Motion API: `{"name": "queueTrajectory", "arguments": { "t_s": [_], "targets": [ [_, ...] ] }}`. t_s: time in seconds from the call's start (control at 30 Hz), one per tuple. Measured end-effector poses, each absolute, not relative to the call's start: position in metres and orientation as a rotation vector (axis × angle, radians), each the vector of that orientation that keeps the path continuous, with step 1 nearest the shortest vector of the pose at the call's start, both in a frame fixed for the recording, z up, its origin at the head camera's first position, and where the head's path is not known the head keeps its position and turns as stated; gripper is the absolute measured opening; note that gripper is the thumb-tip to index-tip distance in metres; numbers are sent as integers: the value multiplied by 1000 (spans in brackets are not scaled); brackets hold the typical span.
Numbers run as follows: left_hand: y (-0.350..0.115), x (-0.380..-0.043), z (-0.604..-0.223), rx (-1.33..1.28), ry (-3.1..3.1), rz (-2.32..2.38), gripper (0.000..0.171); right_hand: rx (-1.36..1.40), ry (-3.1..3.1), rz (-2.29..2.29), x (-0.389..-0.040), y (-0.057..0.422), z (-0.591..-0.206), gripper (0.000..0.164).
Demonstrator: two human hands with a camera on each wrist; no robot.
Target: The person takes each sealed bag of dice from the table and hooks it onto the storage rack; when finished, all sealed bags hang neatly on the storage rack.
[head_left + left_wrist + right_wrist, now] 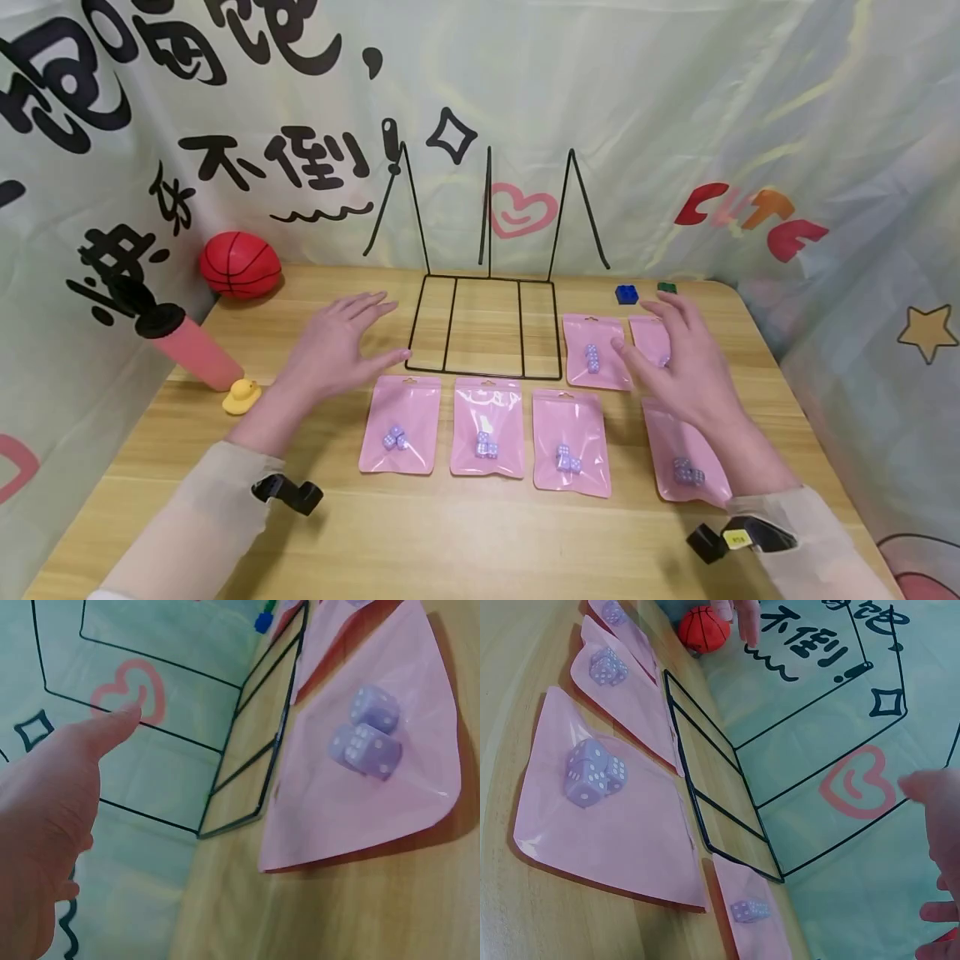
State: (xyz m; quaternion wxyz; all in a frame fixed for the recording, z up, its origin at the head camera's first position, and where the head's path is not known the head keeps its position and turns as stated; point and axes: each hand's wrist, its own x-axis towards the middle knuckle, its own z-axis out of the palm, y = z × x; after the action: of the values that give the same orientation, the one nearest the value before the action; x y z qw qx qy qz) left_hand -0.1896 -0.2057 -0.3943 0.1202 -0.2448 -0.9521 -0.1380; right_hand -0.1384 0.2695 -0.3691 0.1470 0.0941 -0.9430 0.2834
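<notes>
My left hand (333,346) hovers with its fingers extended left of a black wire rack (485,372), touching nothing that I can see. My right hand (686,362) is held over the pink pouches at the right, fingers spread and nothing in them. Three pink pouches with pale purple dice showing through lie in front of the rack: a left pouch (400,408), a middle pouch (487,408) and a right pouch (567,417). Beside the rack is another pouch (588,333). Partly hidden by my right hand are a far pouch (647,332) and a near pouch (675,437).
A blue block (627,294) and a green block (666,287) sit at the table's back right. On the left are a red ball (240,265), a pink bottle (198,354) and a yellow duck (242,397). A printed cloth (637,108) hangs behind the table.
</notes>
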Motion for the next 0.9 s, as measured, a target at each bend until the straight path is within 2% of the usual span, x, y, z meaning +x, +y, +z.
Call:
{"name": "queueTrajectory", "arguments": {
  "t_s": [0.3,0.67,0.9],
  "targets": [
    [-203,-197,-414,-764,-2838,-523,71,247,-2659,1088,-144,274,-380,57],
    [-197,-206,-433,-957,-2872,-544,63,152,-2745,1297,-149,284,-392,60],
    [-194,-210,-447,-954,-2895,-587,56,51,-2824,1292,-151,289,-398,60]
  ]
}}
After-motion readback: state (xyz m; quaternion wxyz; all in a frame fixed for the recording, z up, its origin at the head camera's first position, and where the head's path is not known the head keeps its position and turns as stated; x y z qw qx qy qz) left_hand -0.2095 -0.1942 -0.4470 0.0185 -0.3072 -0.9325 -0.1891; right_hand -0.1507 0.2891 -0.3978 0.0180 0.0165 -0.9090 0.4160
